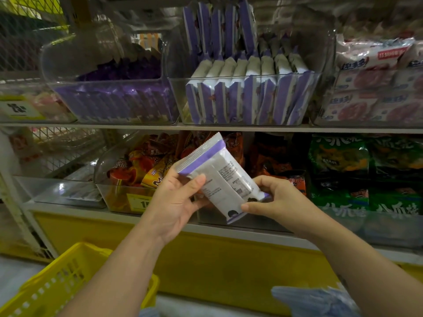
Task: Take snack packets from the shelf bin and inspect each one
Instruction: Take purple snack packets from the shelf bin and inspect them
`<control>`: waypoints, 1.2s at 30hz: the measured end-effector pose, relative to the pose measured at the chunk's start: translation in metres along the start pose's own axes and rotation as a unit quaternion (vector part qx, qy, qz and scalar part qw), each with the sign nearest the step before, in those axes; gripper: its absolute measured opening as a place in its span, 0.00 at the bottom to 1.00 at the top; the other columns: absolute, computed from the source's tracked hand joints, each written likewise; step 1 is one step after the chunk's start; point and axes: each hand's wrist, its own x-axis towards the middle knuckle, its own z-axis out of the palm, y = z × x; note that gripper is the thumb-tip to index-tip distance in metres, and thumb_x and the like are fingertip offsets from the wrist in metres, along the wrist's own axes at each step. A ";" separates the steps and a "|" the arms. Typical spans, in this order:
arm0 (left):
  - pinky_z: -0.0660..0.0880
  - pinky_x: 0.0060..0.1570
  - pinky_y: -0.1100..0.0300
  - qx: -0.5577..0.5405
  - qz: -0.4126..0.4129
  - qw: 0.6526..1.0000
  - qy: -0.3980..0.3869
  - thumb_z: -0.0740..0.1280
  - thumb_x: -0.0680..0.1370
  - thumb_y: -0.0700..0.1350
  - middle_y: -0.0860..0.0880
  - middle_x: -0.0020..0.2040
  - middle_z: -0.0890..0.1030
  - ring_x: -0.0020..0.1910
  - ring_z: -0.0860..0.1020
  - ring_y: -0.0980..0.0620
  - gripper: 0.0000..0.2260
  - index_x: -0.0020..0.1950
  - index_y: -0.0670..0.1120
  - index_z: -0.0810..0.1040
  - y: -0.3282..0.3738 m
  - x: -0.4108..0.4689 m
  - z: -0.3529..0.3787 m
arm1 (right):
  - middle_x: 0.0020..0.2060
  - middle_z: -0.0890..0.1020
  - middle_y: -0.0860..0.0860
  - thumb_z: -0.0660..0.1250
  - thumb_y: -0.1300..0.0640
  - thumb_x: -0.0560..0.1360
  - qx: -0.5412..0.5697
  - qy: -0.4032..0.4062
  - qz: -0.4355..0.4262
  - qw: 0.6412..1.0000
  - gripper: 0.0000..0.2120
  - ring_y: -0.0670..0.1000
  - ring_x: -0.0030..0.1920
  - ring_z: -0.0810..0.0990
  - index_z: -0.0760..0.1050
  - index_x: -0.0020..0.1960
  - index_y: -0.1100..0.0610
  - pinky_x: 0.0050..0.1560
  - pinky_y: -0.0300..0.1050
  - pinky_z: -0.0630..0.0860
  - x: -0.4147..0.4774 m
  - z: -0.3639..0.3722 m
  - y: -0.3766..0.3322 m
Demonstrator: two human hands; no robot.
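— Where is the snack packet (225, 179)?
— I see it held tilted before the lower shelf, printed back toward me, below the clear shelf bin (256, 76) of matching purple packets.
— And the hands?
— The left hand (176, 202) grips its upper end; the right hand (279, 200) has its fingers (263, 181) pinching the lower end. A yellow basket (68, 277) sits at lower left.

Left hand (174, 202), right hand (277, 197) raised forward, each pinching packet (224, 179) end.

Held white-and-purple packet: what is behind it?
Red-orange snack packets in a clear lower-shelf bin. The packet, left hand and right hand cover that bin's front, so its lower contents cannot be seen.
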 end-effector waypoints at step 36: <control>0.80 0.41 0.59 0.238 -0.080 0.959 0.133 0.70 0.76 0.52 0.56 0.56 0.81 0.46 0.84 0.58 0.19 0.65 0.58 0.70 -0.013 -0.006 0.014 | 0.41 0.86 0.50 0.67 0.61 0.77 0.107 0.093 -0.089 0.986 0.11 0.47 0.41 0.85 0.75 0.35 0.57 0.37 0.37 0.79 -0.012 0.025 -0.020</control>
